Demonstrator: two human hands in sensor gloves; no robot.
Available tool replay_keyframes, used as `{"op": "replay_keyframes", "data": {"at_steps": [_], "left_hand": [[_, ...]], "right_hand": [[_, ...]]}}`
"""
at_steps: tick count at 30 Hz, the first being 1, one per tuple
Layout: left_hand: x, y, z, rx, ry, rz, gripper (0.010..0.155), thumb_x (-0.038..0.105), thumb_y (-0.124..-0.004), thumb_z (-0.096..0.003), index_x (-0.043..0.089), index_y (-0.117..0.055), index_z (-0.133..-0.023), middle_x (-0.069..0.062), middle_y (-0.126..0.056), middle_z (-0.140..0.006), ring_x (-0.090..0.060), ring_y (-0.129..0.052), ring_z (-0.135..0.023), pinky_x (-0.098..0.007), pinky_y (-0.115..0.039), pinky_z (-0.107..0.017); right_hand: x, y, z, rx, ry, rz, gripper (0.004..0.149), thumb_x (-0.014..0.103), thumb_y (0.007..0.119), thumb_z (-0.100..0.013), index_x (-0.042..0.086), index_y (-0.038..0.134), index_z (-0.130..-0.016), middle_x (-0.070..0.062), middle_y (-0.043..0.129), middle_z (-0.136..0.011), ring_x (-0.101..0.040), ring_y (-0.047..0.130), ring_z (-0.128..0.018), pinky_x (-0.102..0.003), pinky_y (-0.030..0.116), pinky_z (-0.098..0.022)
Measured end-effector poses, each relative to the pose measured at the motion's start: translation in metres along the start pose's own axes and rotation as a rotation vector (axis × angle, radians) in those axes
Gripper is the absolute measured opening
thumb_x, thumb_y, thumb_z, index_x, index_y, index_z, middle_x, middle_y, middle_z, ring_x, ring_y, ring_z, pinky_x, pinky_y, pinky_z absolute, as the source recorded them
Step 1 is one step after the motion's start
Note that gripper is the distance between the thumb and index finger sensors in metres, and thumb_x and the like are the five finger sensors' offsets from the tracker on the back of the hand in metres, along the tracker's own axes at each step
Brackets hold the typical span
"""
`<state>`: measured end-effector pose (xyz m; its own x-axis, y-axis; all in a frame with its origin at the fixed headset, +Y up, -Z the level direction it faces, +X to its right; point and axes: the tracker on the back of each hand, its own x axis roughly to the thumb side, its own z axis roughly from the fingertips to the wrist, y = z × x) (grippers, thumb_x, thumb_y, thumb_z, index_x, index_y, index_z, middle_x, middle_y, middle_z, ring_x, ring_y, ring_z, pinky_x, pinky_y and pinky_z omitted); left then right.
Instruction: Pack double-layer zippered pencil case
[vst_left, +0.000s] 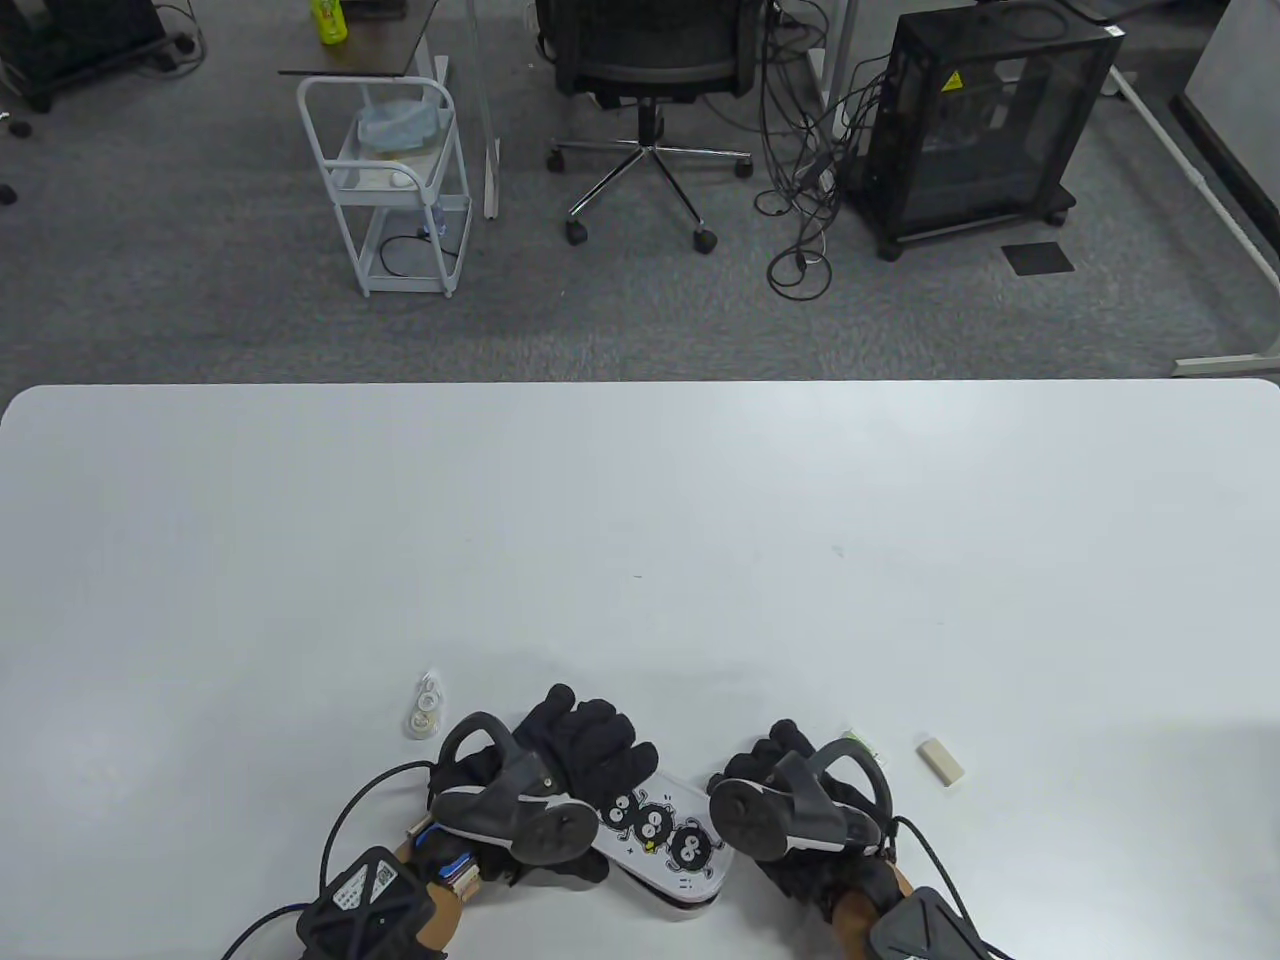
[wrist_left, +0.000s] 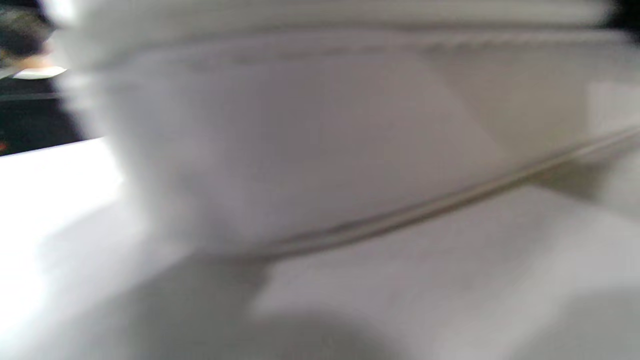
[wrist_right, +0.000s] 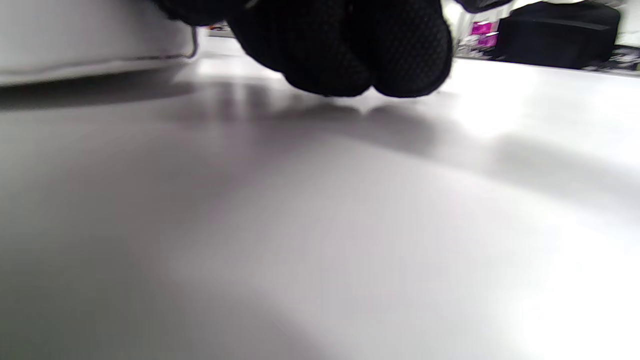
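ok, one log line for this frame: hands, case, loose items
left hand: rests on pencil case | right hand: at case's right end, contact unclear | correction tape left, eraser right, both on table

White table (vst_left: 640, 520), rounded far corners. Grey carpet floor (vst_left: 150, 280). Black swivel chair (vst_left: 650, 50); white wire trolley (vst_left: 385, 185); black caster-mounted cabinet (vst_left: 985, 120); loose cables (vst_left: 800, 180).
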<state>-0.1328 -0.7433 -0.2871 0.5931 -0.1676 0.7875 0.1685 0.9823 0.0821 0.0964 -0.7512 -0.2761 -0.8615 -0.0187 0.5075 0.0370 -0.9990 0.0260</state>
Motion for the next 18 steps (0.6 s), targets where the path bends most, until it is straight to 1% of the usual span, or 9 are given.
{"op": "replay_keyframes", "data": {"at_steps": [2, 4, 5, 7, 8, 10, 12, 15, 18], "left_hand": [[-0.01, 0.0, -0.001, -0.057, 0.104, -0.079, 0.102, 0.085, -0.066, -0.0292, 0.04, -0.007, -0.1, 0.001, -0.034, -0.115, -0.03, -0.056, -0.109, -0.061, -0.052, -0.076], [-0.019, -0.002, -0.001, -0.073, 0.188, -0.017, 0.1, 0.088, -0.063, -0.0308, 0.043, -0.006, -0.1, 0.001, -0.036, -0.114, -0.028, -0.06, -0.106, -0.054, -0.062, -0.072], [-0.019, -0.003, -0.002, -0.055, 0.204, 0.019, 0.1, 0.087, -0.065, -0.0303, 0.044, -0.008, -0.1, -0.002, -0.039, -0.112, -0.03, -0.062, -0.103, -0.052, -0.066, -0.068], [-0.018, -0.001, -0.004, -0.056, 0.32, -0.02, 0.098, 0.09, -0.062, -0.0314, 0.042, -0.012, -0.102, -0.004, -0.047, -0.109, -0.03, -0.07, -0.097, -0.047, -0.073, -0.062], [-0.018, -0.001, -0.005, -0.072, 0.332, -0.013, 0.097, 0.09, -0.06, -0.0323, 0.042, -0.011, -0.102, -0.004, -0.048, -0.108, -0.03, -0.07, -0.096, -0.046, -0.074, -0.061], [-0.021, 0.001, -0.005, -0.023, 0.372, 0.079, 0.092, 0.089, -0.058, -0.035, 0.04, -0.019, -0.104, -0.006, -0.055, -0.105, -0.032, -0.075, -0.092, -0.045, -0.076, -0.056], [-0.021, 0.001, -0.006, -0.017, 0.418, 0.192, 0.093, 0.086, -0.063, -0.0367, 0.038, -0.023, -0.105, -0.009, -0.056, -0.104, -0.036, -0.074, -0.089, -0.048, -0.075, -0.054], [-0.005, 0.004, -0.007, 0.007, 0.438, 0.214, 0.092, 0.086, -0.062, -0.0399, 0.032, -0.027, -0.106, -0.013, -0.058, -0.102, -0.039, -0.076, -0.085, -0.048, -0.077, -0.05], [0.007, 0.008, -0.009, -0.007, 0.444, 0.214, 0.092, 0.084, -0.061, -0.0403, 0.029, -0.027, -0.107, -0.015, -0.057, -0.104, -0.042, -0.075, -0.086, -0.05, -0.077, -0.05]], "right_hand": [[-0.015, 0.0, 0.001, 0.015, 0.081, 0.045, 0.043, 0.039, 0.07, -0.039, 0.026, 0.077, -0.079, 0.0, 0.088, -0.067, -0.027, 0.085, -0.07, -0.054, 0.052, -0.07], [-0.027, 0.0, 0.002, -0.041, 0.116, -0.012, 0.044, 0.041, 0.068, -0.039, 0.027, 0.077, -0.079, 0.003, 0.09, -0.063, -0.025, 0.088, -0.066, -0.053, 0.055, -0.069], [-0.027, 0.002, 0.0, -0.027, 0.133, -0.069, 0.043, 0.039, 0.07, -0.039, 0.024, 0.078, -0.079, 0.0, 0.091, -0.062, -0.027, 0.088, -0.064, -0.054, 0.055, -0.068], [-0.023, 0.001, 0.001, 0.025, 0.159, -0.024, 0.044, 0.04, 0.069, -0.04, 0.023, 0.076, -0.08, 0.001, 0.09, -0.062, -0.026, 0.088, -0.064, -0.053, 0.055, -0.068], [-0.019, 0.002, 0.001, -0.006, 0.156, -0.012, 0.044, 0.04, 0.07, -0.04, 0.022, 0.078, -0.079, 0.001, 0.091, -0.06, -0.025, 0.09, -0.061, -0.053, 0.058, -0.067], [-0.009, 0.003, 0.001, -0.006, 0.159, -0.021, 0.045, 0.04, 0.069, -0.04, 0.018, 0.078, -0.078, 0.001, 0.092, -0.058, -0.025, 0.091, -0.059, -0.052, 0.06, -0.066], [0.0, 0.003, -0.001, -0.008, 0.159, -0.168, 0.047, 0.039, 0.068, -0.042, 0.008, 0.074, -0.078, 0.0, 0.09, -0.058, -0.026, 0.089, -0.059, -0.052, 0.059, -0.066], [0.025, 0.005, -0.01, 0.015, 0.091, -0.335, 0.048, 0.037, 0.069, -0.043, 0.002, 0.073, -0.075, -0.003, 0.089, -0.056, -0.029, 0.088, -0.056, -0.053, 0.058, -0.066], [0.059, 0.003, -0.016, 0.008, 0.049, -0.155, 0.047, 0.037, 0.07, -0.041, 0.003, 0.075, -0.073, -0.001, 0.091, -0.053, -0.027, 0.091, -0.053, -0.055, 0.064, -0.06]]}}
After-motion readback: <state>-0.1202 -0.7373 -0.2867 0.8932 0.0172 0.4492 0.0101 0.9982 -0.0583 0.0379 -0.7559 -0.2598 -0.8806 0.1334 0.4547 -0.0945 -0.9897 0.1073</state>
